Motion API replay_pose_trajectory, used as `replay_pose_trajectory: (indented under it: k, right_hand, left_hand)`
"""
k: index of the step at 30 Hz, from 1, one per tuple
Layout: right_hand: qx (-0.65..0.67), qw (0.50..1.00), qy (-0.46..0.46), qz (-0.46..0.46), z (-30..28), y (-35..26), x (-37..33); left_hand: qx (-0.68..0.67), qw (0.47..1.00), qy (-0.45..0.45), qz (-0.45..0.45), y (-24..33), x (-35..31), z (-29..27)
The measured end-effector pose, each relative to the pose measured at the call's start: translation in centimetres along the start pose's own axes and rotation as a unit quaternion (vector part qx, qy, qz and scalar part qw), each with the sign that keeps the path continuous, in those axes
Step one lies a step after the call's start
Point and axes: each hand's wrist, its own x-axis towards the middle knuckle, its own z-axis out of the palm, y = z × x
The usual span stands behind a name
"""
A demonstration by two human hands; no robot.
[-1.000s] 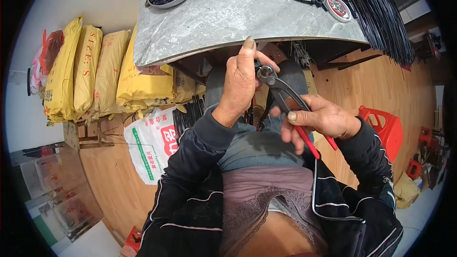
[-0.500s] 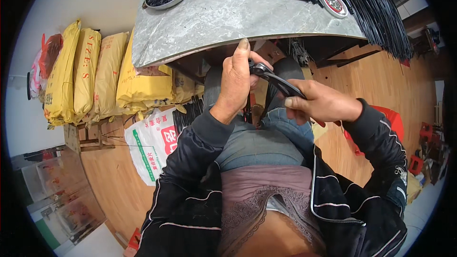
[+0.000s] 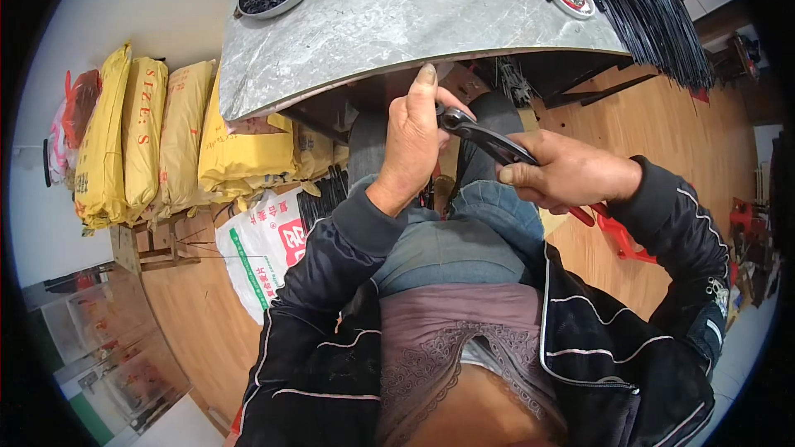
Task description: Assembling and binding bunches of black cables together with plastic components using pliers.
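While yellow sacks (image 3: 147,132) flank the table (image 3: 364,29), right hand (image 3: 575,170) clenches pliers (image 3: 490,143) — left hand (image 3: 411,139) curled, contents hidden.

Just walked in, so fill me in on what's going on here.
A person grips red-handled pliers in the right hand, with their head up against the left hand. Whatever the left hand may be holding there is mostly hidden. Both hands are just off the near edge of a grey table, where a round pan of small black pieces and a bundle of thin black strands lie.
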Motion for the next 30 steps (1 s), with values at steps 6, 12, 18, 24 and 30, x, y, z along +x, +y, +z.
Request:
replay_pose_trajectory:
  k: [6,12,18,24,30]
  right_hand:
    - [-0.140,0.957,0.156,-0.199,-0.3,2.3,3.6]
    - [-0.336,0.831,0.381,-0.226,-7.3,1.9,8.8]
    - [-0.424,0.726,0.488,-0.236,-10.3,1.3,11.3]
    - [-0.455,0.599,0.587,-0.300,-13.3,2.1,11.4]
    - [-0.401,0.573,0.701,-0.141,-25.8,3.3,8.9]
  left_hand:
    - [0.048,0.987,0.095,0.119,0.7,0.6,0.4]
    - [0.002,0.914,0.189,0.360,16.8,-1.1,-6.3]
    - [-0.210,0.912,0.200,0.290,22.8,-10.5,-17.8]
    - [0.500,0.827,0.231,0.113,-0.2,-7.9,-24.0]
    - [0.488,0.804,0.315,-0.128,-22.8,-8.3,-31.1]
